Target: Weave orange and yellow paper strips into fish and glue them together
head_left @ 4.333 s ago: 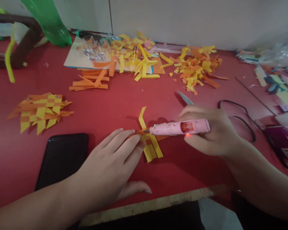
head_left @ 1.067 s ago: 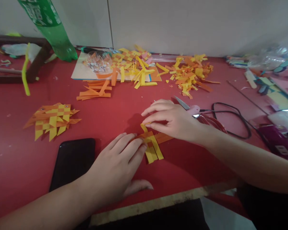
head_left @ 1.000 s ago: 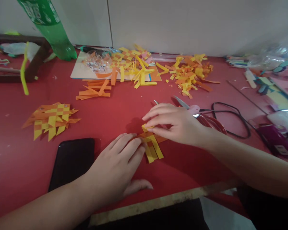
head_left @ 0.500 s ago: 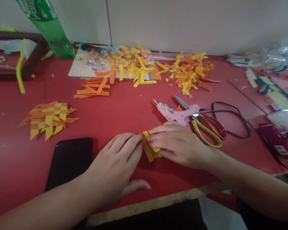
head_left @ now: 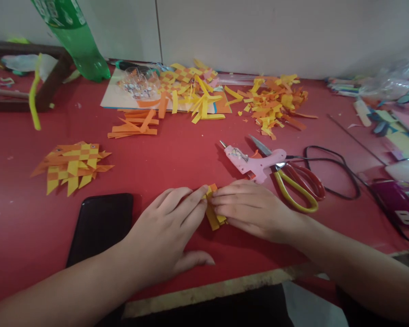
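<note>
A small weave of yellow and orange paper strips (head_left: 212, 217) lies near the front edge of the red table (head_left: 177, 154). My left hand (head_left: 163, 234) rests flat on its left side, fingers stretched out and pressing. From the right, my right hand (head_left: 250, 211) lies over the weave with its fingers extended and pressed down on the strips. Only the middle of the weave shows between the fingertips. Just beyond my right hand a pink glue gun (head_left: 254, 161) lies on the table, untouched.
Yellow-and-red scissors (head_left: 293, 184) lie by the glue gun, with a black cord (head_left: 337, 165) behind. A black phone (head_left: 100, 225) sits at front left, a finished woven piece (head_left: 71, 165) further left. Loose strips (head_left: 134, 125), scraps (head_left: 276, 102) and a green bottle (head_left: 75, 41) stand behind.
My right hand put down the glue gun it held earlier, folded the upright yellow strip over, and now presses flat on the weave. My left hand has stayed pressing.
</note>
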`<action>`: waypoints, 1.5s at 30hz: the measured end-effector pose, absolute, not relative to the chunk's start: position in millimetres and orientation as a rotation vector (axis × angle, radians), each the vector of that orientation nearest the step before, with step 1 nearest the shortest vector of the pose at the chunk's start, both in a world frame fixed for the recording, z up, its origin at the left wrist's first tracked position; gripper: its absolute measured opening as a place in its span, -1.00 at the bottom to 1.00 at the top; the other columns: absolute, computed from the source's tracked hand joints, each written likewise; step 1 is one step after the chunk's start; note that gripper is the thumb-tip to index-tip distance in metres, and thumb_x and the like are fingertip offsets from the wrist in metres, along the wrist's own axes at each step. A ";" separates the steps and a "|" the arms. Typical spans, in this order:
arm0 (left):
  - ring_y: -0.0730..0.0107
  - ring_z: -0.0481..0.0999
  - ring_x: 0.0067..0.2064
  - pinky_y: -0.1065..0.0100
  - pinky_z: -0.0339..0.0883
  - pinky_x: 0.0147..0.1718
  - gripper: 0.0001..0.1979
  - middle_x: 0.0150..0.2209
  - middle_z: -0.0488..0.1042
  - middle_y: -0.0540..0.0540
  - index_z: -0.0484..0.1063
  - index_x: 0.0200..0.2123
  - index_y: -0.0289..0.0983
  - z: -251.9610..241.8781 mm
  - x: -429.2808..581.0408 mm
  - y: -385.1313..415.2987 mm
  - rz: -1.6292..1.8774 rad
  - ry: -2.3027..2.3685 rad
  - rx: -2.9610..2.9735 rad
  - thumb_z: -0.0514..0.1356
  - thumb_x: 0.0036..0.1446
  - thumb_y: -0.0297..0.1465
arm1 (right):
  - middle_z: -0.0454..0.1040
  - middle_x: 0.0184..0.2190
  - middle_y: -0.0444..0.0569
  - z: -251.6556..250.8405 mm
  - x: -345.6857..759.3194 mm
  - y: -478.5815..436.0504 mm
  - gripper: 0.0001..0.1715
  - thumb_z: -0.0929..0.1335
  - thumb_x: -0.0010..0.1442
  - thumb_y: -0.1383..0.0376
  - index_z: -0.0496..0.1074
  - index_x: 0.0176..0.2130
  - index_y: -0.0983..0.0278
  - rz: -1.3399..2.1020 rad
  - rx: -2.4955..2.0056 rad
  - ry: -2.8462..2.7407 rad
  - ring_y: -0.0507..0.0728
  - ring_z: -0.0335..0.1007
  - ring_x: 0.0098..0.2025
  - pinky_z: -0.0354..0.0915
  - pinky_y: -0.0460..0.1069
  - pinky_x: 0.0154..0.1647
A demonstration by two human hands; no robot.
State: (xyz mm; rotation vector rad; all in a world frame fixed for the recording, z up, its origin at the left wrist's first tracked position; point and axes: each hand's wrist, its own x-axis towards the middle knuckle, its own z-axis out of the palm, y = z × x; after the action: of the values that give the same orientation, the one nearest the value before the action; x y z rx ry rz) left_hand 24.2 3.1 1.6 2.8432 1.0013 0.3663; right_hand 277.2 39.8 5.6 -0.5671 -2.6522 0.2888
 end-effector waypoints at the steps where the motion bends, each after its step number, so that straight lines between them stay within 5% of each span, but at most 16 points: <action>1: -0.09 0.37 0.10 0.00 0.27 0.08 -0.14 0.27 0.38 -0.28 0.33 0.23 -0.48 1.4 24.1 2.9 0.369 1.001 2.839 0.08 0.18 0.16 | 0.64 -0.09 0.02 6.0 277.2 40.5 -0.75 0.26 0.37 0.36 0.54 -0.13 0.29 0.275 -0.559 -2.664 0.11 0.51 0.07 0.40 0.06 0.07; 14: -0.07 0.39 0.10 -0.05 0.26 0.13 0.06 0.18 0.43 -0.34 0.31 0.25 -0.41 -0.2 24.8 9.2 0.405 1.000 2.702 -0.17 0.06 0.34 | 0.65 -0.20 -0.04 13.8 274.4 45.3 -0.79 0.29 0.33 0.41 0.52 -0.24 0.27 0.215 -0.364 -2.647 0.05 0.57 -0.07 0.43 0.03 0.06; 22: -0.09 0.39 0.07 -0.08 0.28 0.09 0.12 0.21 0.41 -0.34 0.34 0.23 -0.41 -4.0 25.0 12.9 0.409 0.983 2.690 -0.26 0.02 0.37 | 0.65 -0.17 -0.01 16.7 274.4 42.2 -0.80 0.35 0.27 0.24 0.52 -0.17 0.29 0.324 -0.370 -2.673 0.15 0.55 -0.01 0.40 0.11 0.10; 28: -0.11 0.36 0.08 -0.11 0.18 0.16 0.15 0.21 0.44 -0.28 0.37 0.22 -0.41 -4.2 25.1 12.1 0.403 0.976 2.730 -0.24 -0.03 0.40 | 0.65 -0.14 -0.02 16.4 277.4 42.8 -0.78 0.33 0.23 0.37 0.48 -0.10 0.31 0.489 -0.425 -2.616 0.13 0.55 -0.02 0.37 0.09 0.15; 35: -0.09 0.31 0.18 -0.05 0.13 0.23 0.11 0.21 0.39 -0.38 0.27 0.27 -0.49 -6.3 22.1 11.7 0.542 1.004 2.607 -0.26 0.08 0.34 | 0.63 -0.20 0.01 11.2 280.9 41.4 -0.74 0.37 0.20 0.40 0.50 -0.08 0.33 0.299 -0.637 -2.569 0.21 0.48 -0.05 0.42 0.15 0.03; 45: -0.20 0.33 0.12 -0.15 0.17 0.15 0.10 0.14 0.39 -0.44 0.36 0.21 -0.49 -1.1 24.7 13.4 0.537 1.112 2.638 -0.25 0.07 0.33 | 0.57 -0.20 0.08 11.5 276.0 38.7 -0.82 0.37 0.22 0.39 0.53 -0.15 0.37 0.200 -0.746 -2.552 0.20 0.42 -0.11 0.42 0.17 0.00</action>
State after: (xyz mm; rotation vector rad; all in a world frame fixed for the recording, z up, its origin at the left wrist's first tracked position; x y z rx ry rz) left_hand 24.7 13.4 -1.1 2.6378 1.1116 0.5374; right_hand 276.0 38.7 11.5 -0.7455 -2.5518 0.2004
